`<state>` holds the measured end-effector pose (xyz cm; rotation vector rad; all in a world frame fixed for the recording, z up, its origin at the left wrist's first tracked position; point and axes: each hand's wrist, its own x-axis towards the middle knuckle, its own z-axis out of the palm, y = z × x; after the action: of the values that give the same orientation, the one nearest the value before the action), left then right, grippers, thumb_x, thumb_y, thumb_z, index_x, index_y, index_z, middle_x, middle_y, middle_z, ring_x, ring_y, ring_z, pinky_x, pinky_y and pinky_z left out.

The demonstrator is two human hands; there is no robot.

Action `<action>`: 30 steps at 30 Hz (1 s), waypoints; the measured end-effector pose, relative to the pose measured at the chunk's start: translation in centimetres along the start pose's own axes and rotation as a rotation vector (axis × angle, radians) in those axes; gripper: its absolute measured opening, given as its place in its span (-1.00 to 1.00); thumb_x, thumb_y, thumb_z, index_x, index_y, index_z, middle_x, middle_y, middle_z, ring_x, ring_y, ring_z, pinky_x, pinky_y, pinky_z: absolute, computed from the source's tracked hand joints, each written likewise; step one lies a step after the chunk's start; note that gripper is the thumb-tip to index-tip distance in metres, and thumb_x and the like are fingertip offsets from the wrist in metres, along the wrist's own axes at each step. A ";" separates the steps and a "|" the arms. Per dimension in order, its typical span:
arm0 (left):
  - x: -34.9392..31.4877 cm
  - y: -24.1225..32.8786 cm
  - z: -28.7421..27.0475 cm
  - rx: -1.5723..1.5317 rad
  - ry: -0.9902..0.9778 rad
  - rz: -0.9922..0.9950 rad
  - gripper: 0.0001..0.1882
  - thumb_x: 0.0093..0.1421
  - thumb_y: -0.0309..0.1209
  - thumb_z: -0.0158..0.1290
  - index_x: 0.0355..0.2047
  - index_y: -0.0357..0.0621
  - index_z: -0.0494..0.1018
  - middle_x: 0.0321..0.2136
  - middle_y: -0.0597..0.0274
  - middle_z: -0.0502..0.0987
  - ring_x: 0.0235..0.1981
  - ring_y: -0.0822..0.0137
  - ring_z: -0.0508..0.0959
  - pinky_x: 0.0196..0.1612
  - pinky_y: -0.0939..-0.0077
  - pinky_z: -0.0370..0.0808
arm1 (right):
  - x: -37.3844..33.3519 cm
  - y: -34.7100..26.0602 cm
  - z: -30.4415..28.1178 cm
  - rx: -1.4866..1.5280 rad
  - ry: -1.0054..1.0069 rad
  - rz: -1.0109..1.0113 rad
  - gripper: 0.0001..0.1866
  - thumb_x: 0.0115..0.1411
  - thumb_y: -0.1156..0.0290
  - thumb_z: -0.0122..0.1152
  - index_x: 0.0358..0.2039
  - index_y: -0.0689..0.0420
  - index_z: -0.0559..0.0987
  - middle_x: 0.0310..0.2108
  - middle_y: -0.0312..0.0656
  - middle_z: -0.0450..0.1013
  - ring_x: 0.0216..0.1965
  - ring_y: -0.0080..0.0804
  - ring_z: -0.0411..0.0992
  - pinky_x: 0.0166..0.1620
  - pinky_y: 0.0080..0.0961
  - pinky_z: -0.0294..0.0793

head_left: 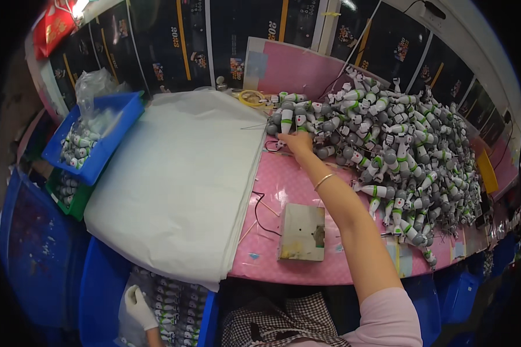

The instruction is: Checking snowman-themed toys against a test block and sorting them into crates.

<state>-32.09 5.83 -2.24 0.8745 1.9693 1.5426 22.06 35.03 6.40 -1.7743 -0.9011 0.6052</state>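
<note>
My bare right hand (297, 143) reaches to the near left edge of a large pile of toy arm pieces (399, 144), white with green bands and grey rounded ends. Its fingers are closed on a toy arm piece (281, 143) at the pile's edge, partly hidden by the hand. Down at the left, my left hand (139, 309) wears a white glove and is inside a blue bin (209, 318). Its fingers are curled beside a clear plastic sheet (125, 318); what they hold, if anything, is hidden. Next to it, similar pieces (176, 306) lie in neat rows.
White paper sheets (173, 173) cover the table's left half. A stained grey box (302, 232) with a black cable sits on the pink tabletop (260, 257). Further left, a blue tray (130, 113) with pieces overlaps a green tray (78, 208). A yellow tape roll (250, 98) lies behind.
</note>
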 end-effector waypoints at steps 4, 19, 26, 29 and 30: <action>-3.5 9.6 9.3 -0.190 -0.099 0.246 -0.84 0.18 -0.53 0.00 -0.24 -0.32 0.42 -0.31 0.20 0.50 -0.33 0.45 0.47 -0.28 0.62 0.46 | -5.9 -1.1 -5.2 0.352 -0.302 0.192 -0.73 -0.03 0.25 0.32 -0.47 0.20 0.54 -0.55 -0.33 0.46 -0.60 -0.64 0.39 -0.58 -0.71 0.38; -20.0 21.6 25.1 -1.014 -1.157 -0.712 -0.45 0.24 -0.03 -0.13 0.06 -0.19 0.20 -0.02 0.05 0.36 0.00 0.04 0.41 0.06 0.03 0.36 | -30.1 2.1 -16.4 0.507 -0.494 -0.563 -0.53 -0.09 0.61 0.35 -0.12 0.14 0.46 -0.32 -0.20 0.46 -0.40 -0.58 0.45 -0.37 -0.63 0.46; -19.8 19.2 22.4 -0.992 -1.404 -0.779 -0.39 0.25 0.12 -0.31 0.02 -0.15 0.26 -0.31 0.19 0.45 -0.38 0.28 0.48 -0.29 0.34 0.49 | -31.7 2.9 -17.0 0.321 -0.543 -0.590 -0.72 -0.04 0.68 0.24 -0.24 0.25 0.54 -0.24 -0.17 0.45 -0.34 -0.50 0.47 -0.31 -0.61 0.49; -20.1 18.6 21.3 -0.914 -1.453 -0.736 -0.39 0.26 0.12 -0.32 0.02 -0.15 0.26 -0.31 0.20 0.46 -0.39 0.32 0.49 -0.33 0.40 0.49 | -30.2 2.5 -17.6 0.493 -0.564 -0.068 -0.74 0.13 0.55 0.13 -0.14 0.30 0.50 -0.15 -0.10 0.44 -0.40 -0.43 0.49 -0.31 -0.58 0.50; -20.5 18.2 21.0 -0.876 -1.456 -0.789 -0.39 0.26 0.12 -0.35 -0.01 -0.16 0.28 -0.31 0.18 0.46 -0.40 0.34 0.49 -0.35 0.42 0.50 | -29.7 2.5 -17.5 0.772 -0.457 0.075 -0.72 0.18 0.50 0.09 -0.09 0.30 0.46 -0.11 -0.08 0.42 -0.35 -0.41 0.49 -0.25 -0.55 0.51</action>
<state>0.12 7.42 10.10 0.4267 0.3525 0.6668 18.21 0.92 10.16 -0.9848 -0.7488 1.2465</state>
